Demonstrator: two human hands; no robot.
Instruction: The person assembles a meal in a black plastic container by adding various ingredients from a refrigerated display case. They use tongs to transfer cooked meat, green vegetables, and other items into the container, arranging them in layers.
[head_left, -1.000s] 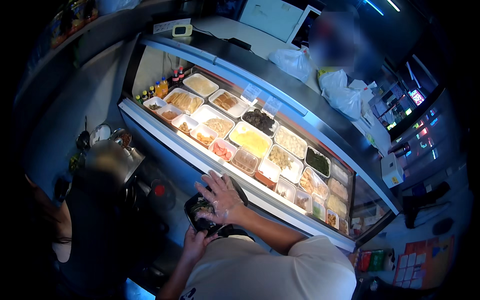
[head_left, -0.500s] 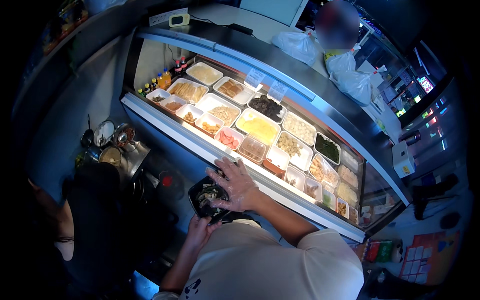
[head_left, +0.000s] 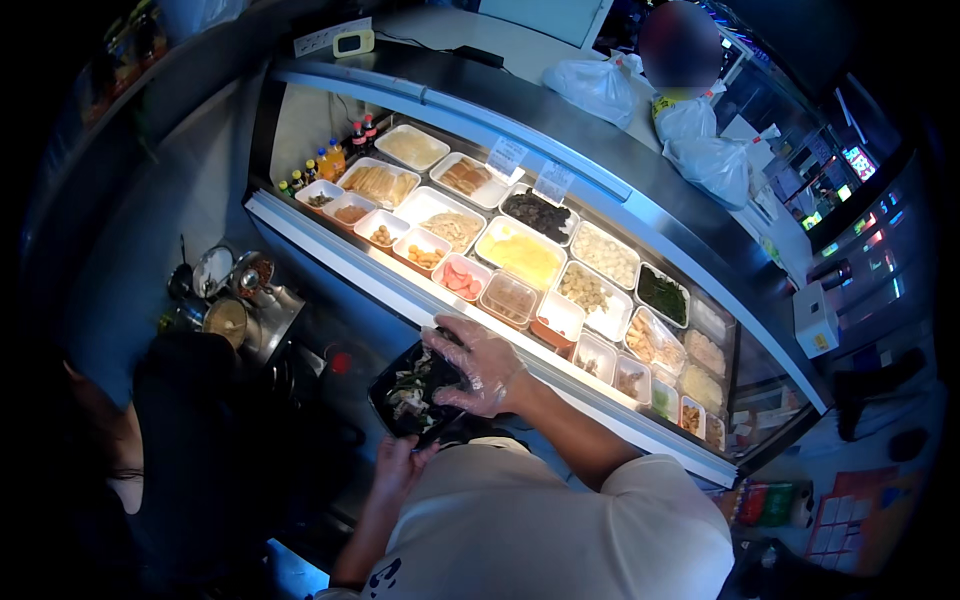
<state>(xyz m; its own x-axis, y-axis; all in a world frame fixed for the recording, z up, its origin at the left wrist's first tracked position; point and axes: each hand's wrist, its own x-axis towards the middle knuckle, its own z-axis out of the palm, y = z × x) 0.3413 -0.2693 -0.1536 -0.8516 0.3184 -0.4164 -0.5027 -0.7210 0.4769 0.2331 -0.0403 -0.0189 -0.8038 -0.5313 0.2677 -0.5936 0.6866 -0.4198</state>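
Note:
A black food tray (head_left: 392, 386) with mixed ingredients sits in front of my chest, below the counter's front rail. My left hand (head_left: 397, 468) grips its near edge from underneath. My right hand (head_left: 477, 368), in a clear plastic glove, rests over the tray's right side with fingers spread on the food. Just beyond my right hand are a clear empty tub (head_left: 509, 297) and a tub of pink slices (head_left: 461, 277).
A long refrigerated display (head_left: 420, 285) holds several tubs of toppings under a glass-topped steel counter (head_left: 560, 120). Sauce bottles (head_left: 335, 158) stand at its far left. Pots and ladles (head_left: 232, 290) sit lower left beside a person in black (head_left: 190, 450). Another person (head_left: 680, 45) waits behind white bags (head_left: 700, 150).
The view has shifted, so the display sits higher and more to the right. My hands stay on the tray; the right hand has spread a little over its right side.

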